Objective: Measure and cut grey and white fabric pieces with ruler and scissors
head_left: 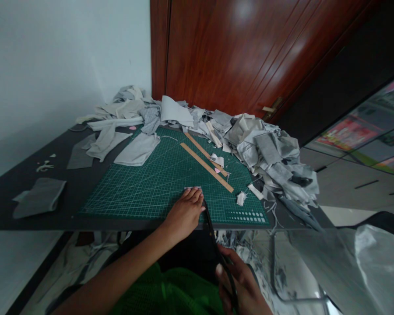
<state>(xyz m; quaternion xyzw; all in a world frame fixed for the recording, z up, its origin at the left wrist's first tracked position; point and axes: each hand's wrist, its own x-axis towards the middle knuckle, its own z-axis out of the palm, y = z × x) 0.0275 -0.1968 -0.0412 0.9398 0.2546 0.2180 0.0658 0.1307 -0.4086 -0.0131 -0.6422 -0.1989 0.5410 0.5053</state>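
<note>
My left hand [188,210] lies palm down near the front edge of the green cutting mat [144,188], its fingers stretched flat. Under the fingertips is a small pale piece of fabric [197,187], mostly covered by the hand. My right hand [241,278] is below the table's front edge, wrapped round the handles of long black scissors [210,225]. Their blades point up and away, over the mat's edge and right beside my left fingers. Whether the blades touch the fabric, I cannot tell.
Two wooden rulers [206,167] lie on the mat, with scraps around them. Heaps of grey and white fabric [269,148] line the back and right. A folded grey cloth [41,197] rests at the left. Behind stands a brown door [216,57].
</note>
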